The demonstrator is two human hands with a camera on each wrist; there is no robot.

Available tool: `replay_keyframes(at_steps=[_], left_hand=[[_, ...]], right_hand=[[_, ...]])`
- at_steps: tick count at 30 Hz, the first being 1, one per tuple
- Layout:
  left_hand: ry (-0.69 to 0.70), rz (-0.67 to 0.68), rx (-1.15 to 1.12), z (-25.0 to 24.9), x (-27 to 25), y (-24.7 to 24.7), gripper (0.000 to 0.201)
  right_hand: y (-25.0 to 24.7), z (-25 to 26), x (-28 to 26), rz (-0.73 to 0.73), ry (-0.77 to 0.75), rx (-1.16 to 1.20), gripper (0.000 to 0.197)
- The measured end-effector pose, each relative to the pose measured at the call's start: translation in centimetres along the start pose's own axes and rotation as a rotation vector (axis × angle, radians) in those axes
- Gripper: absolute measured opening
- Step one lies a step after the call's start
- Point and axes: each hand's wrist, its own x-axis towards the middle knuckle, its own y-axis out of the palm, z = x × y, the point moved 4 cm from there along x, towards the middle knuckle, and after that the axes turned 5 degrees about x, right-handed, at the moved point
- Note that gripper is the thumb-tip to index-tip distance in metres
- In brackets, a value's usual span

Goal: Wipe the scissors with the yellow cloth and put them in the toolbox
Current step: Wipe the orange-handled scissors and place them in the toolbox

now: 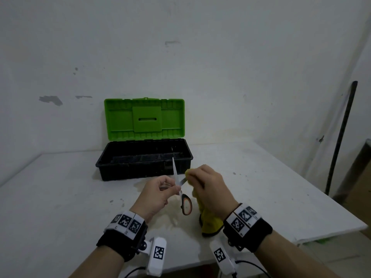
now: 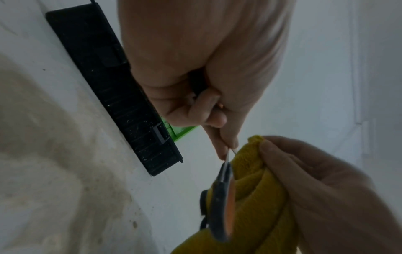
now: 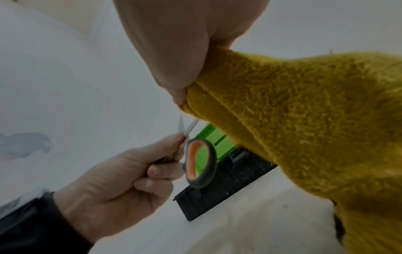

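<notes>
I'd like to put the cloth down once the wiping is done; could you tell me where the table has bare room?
The table is bare left of the toolbox and the left hand, and right of the right hand toward the edge. It is crowded in front of the toolbox, where the scissors and yellow cloth are held.

Black wristbands (image 1: 122,240); checkered white marker tags (image 1: 126,221)

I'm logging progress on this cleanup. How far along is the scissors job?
Done: the toolbox stands open on the table, ready. In hand: the left hand holds the scissors with blades spread, while the right hand grips the yellow cloth against one blade, so wiping is under way. Left: finish wiping and put the scissors in the toolbox, where they are not yet.
</notes>
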Motion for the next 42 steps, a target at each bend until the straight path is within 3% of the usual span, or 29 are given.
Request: replay_keyframes(at_steps=[3,7,10,14,17,25,30,37,39,42], left_hand=[[0.047,0.026,0.12,-0.2,0.0,0.2,0.013],[0.013,0.025,0.066,0.0,-0.3,-0.1,0.012],[-0.04,0.007,0.013,0.4,-0.3,-0.3,0.011],[-0.058,0.021,0.019,0.6,-0.1,0.2,0.01],[-0.031,0.031,0.104,0.6,-0.1,0.4,0.01],[-0.11,0.039,0.051,1.7,-0.4,-0.5,0.006],[-0.204,0.05,-0.048,2.5,0.2,-0.4,0.013],[-0.229,0.047,-0.03,2.4,0.3,0.1,0.014],[-0.185,0.002,-0.009,1.9,0.2,-0.1,0.022],[-0.143,-0.109,-0.047,2.0,0.3,-0.7,0.049]], right_hand=[[0.6,-0.2,0.0,0.083,0.058,-0.063,0.015],[-1.1,-2.3,1.0,-0.026,0.195,-0.085,0.014],[-1.6,-1.8,0.9,-0.065,0.162,-0.064,0.013],[0.4,0.9,0.0,0.126,0.064,-0.037,0.014],[1.3,0.3,0.0,0.189,0.116,-0.084,0.017],[-1.2,-3.7,0.9,0.062,0.323,-0.154,0.017],[-1.6,-2.3,0.9,0.037,0.228,-0.093,0.015],[0.3,-0.3,0.7,0.181,0.152,-0.057,0.014],[0.6,-0.1,0.6,0.19,0.152,-0.05,0.015],[0.7,0.0,0.6,0.172,0.165,-0.044,0.014]])
